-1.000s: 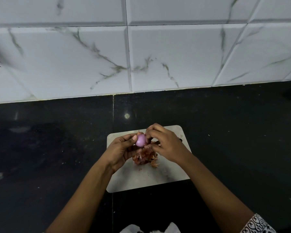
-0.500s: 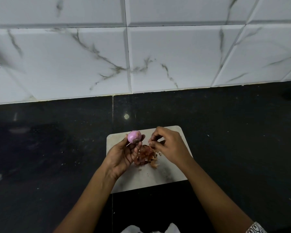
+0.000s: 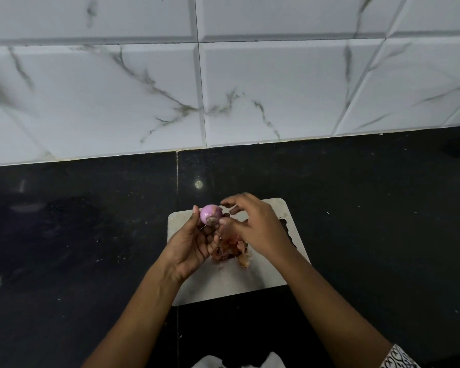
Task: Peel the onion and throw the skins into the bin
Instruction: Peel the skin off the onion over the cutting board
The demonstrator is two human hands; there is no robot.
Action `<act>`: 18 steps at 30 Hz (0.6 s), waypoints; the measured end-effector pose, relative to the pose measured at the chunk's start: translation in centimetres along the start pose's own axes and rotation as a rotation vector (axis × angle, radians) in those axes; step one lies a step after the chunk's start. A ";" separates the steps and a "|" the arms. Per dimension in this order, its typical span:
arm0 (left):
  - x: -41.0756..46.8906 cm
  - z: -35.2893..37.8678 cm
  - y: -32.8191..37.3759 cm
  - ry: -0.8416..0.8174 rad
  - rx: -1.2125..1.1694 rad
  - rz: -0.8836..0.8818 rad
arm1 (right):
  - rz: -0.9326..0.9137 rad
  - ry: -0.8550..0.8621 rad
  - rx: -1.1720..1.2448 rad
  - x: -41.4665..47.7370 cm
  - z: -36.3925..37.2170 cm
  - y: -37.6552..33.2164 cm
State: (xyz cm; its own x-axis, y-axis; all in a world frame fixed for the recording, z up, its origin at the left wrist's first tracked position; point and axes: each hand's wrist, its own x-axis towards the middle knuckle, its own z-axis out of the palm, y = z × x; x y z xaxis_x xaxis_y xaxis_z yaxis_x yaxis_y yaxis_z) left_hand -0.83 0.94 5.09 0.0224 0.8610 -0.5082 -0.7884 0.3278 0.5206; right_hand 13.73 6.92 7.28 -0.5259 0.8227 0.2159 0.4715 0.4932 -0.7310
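Onion in left hand grip; right hand released; white board, black counter, marble tiles.

A pale cutting board lies on a black counter. Behind the board stands a wall of white tiles with grey veins.

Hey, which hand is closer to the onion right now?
Left. The left hand holds the onion at its fingertips; the right hand is open just to the right of it.
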 end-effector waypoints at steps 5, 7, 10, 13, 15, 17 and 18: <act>-0.6 0.7 0.1 -0.063 0.030 0.062 | -0.103 0.091 -0.038 0.2 1.1 -0.9; -0.6 0.8 0.1 -0.063 0.022 0.078 | -0.119 0.130 -0.061 0.0 1.3 -1.0; -0.6 0.9 0.2 -0.048 0.010 0.091 | -0.143 0.201 -0.101 -0.2 1.5 -1.1; -0.5 1.0 0.1 -0.045 0.016 0.096 | -0.140 0.198 -0.090 -0.3 1.5 -1.0; -0.5 0.9 -0.1 -0.041 0.020 0.094 | -0.118 0.196 -0.044 -0.4 1.3 -0.8; -0.5 1.0 -0.2 -0.028 0.036 0.099 | -0.092 0.192 0.001 -0.4 1.1 -0.8; -0.5 1.0 -0.2 -0.024 0.041 0.101 | -0.088 0.184 0.006 -0.4 1.0 -0.8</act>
State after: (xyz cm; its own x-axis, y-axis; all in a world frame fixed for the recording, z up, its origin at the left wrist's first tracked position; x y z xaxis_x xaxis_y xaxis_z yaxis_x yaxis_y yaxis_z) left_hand -0.08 0.78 5.93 -0.0409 0.8995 -0.4349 -0.7615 0.2538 0.5964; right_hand 12.86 5.89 7.10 -0.4267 0.8144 0.3934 0.4247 0.5645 -0.7078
